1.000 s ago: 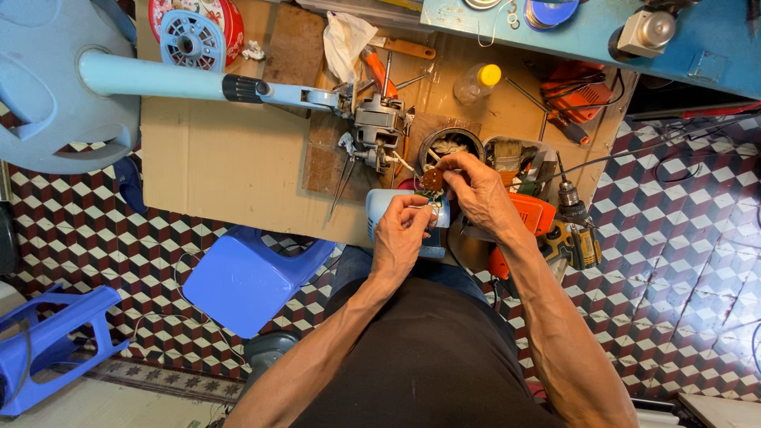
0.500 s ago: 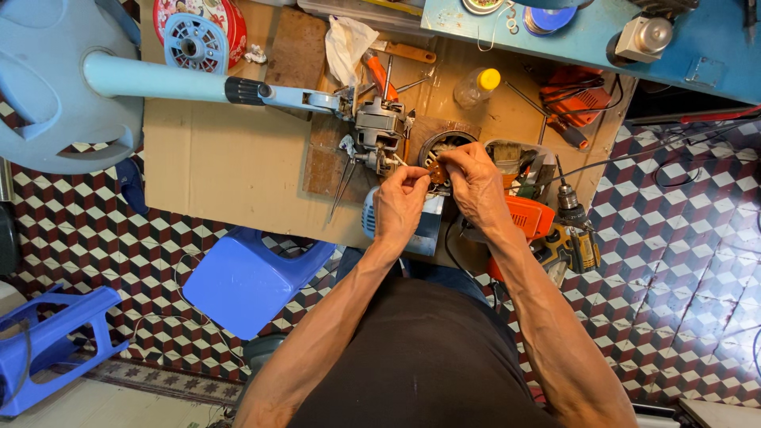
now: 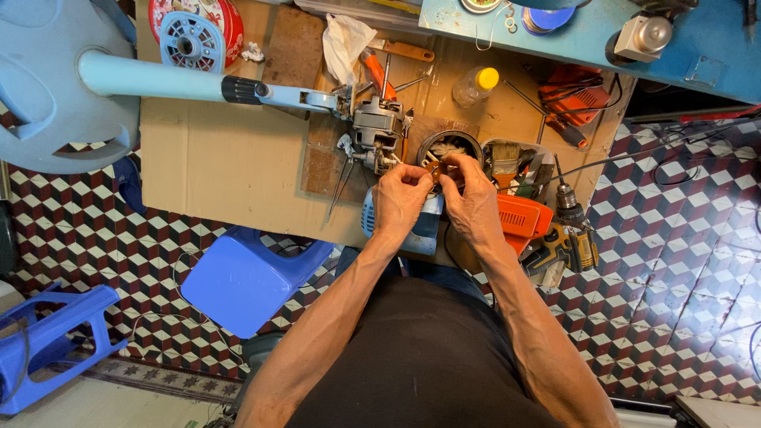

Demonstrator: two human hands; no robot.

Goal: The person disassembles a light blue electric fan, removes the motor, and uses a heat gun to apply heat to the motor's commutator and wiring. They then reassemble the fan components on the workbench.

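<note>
Above the workbench (image 3: pixel 238 158), my left hand (image 3: pixel 399 200) and right hand (image 3: pixel 469 200) pinch a small brown part (image 3: pixel 433 168), possibly a winding piece, beside the fan motor (image 3: pixel 377 131).

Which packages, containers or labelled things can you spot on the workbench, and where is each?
Round tin: back left corner, red and white printed lid, behind a pale blue grille disc.
Small bottle: back centre-right, clear, yellow cap.
No screens or signs.
</note>
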